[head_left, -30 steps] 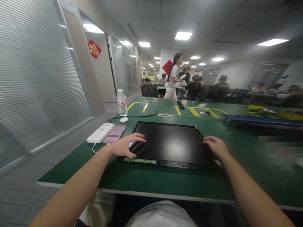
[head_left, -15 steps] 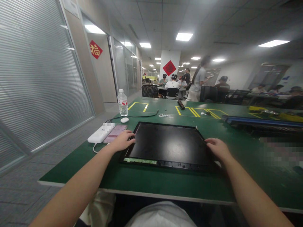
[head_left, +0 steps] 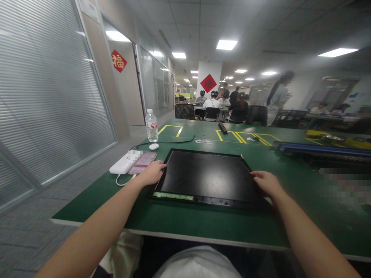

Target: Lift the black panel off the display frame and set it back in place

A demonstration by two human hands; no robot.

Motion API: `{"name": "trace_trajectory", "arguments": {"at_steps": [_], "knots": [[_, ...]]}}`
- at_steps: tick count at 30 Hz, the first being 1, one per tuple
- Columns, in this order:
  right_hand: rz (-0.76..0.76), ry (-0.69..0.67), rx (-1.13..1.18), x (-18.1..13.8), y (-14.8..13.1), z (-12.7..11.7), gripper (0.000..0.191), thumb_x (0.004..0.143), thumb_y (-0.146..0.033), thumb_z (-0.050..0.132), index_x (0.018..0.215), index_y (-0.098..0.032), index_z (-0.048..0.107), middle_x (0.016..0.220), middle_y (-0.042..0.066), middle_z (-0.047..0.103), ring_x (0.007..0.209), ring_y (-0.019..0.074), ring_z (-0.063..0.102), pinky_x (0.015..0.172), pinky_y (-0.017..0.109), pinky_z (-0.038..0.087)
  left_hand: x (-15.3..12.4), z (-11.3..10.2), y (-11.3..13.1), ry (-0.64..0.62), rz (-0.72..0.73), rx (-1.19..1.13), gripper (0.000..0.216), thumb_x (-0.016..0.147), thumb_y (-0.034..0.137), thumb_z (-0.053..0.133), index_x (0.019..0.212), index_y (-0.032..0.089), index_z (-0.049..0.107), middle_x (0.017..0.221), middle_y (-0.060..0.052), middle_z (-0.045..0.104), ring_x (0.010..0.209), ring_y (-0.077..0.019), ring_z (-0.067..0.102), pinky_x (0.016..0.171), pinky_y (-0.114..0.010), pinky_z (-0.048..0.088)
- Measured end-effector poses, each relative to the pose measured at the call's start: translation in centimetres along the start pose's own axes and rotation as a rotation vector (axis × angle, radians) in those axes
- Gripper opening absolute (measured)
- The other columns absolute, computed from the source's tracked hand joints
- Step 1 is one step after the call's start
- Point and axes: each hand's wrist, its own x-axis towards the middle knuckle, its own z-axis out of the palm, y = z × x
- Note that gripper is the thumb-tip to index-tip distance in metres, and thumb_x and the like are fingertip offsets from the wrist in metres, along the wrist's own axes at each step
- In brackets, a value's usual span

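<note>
A black display panel [head_left: 208, 175] lies face up on the green table [head_left: 185, 224], with a green circuit strip [head_left: 173, 196] along the left part of its near edge. My left hand [head_left: 153, 172] grips the panel's left side, fingertips over the frame. At the opposite side, my right hand [head_left: 267, 183] holds the right edge between thumb and fingers; its lower fingers are partly hidden. A pinkish phone [head_left: 143, 162] rests just left of my left hand, beside a white power strip [head_left: 121, 164].
Behind the panel are a water bottle [head_left: 151, 126], a small white case [head_left: 154, 146], a black cable [head_left: 176, 142] and a dark narrow bar [head_left: 223, 128]. Long dark parts [head_left: 321, 150] lie at the right. People sit at tables farther back; one person [head_left: 278, 98] stands.
The fingers of my left hand have drawn closer together on the panel's left edge. My right hand and the panel stay nearly in place. A person in the background has moved right.
</note>
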Motion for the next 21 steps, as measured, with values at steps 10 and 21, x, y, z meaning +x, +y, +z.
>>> {"name": "trace_trajectory", "arguments": {"at_steps": [10,21], "knots": [[-0.008,0.004,0.018,-0.1,-0.1,-0.2,0.032,0.075,-0.018,0.058,0.097,-0.023,0.080,0.094,0.004,0.076,0.085,0.0207,0.068,0.075,0.028,0.049,-0.1,0.8,-0.2,0.080,-0.062,-0.106,0.047,0.077,0.008,0.043,0.114,0.013,0.071,0.122,-0.017,0.069,0.120,-0.0312,0.060,0.107,-0.045,0.042],[-0.007,0.009,0.099,0.6,1.2,0.7,0.032,0.072,-0.020,0.057,0.094,-0.023,0.080,0.090,0.004,0.076,0.081,0.0200,0.068,0.072,0.028,0.050,-0.1,0.8,-0.3,0.042,-0.136,-0.321,0.055,0.078,0.011,0.043,0.129,0.018,0.061,0.137,-0.011,0.064,0.127,-0.0262,0.058,0.109,-0.040,0.042]]}}
